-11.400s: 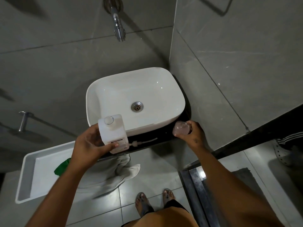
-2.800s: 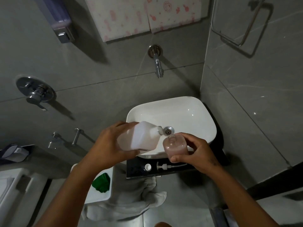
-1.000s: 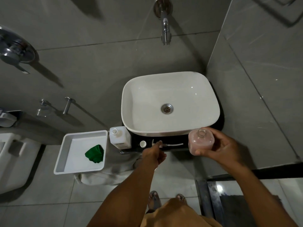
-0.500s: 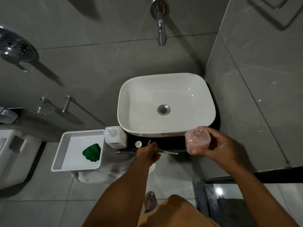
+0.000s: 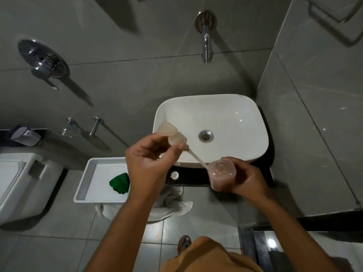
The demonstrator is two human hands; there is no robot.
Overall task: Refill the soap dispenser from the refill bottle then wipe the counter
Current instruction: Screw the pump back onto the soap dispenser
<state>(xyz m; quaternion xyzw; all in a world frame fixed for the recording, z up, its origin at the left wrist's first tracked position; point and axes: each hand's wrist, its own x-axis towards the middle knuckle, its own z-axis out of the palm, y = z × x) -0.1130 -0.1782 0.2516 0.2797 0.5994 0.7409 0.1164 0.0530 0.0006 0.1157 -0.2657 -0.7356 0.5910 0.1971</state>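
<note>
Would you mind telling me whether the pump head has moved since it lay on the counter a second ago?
Yes. The left hand has lifted the pump head off the black counter to above the basin's left rim.

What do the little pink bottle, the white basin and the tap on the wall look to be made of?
The small see-through bottle of pink soap looks like clear plastic, since the liquid shows through its walls. The white rounded-rectangle basin seems glazed ceramic: smooth, with bright glints. The shiny wall tap appears chromed metal, mirror-like with sharp highlights.
</note>
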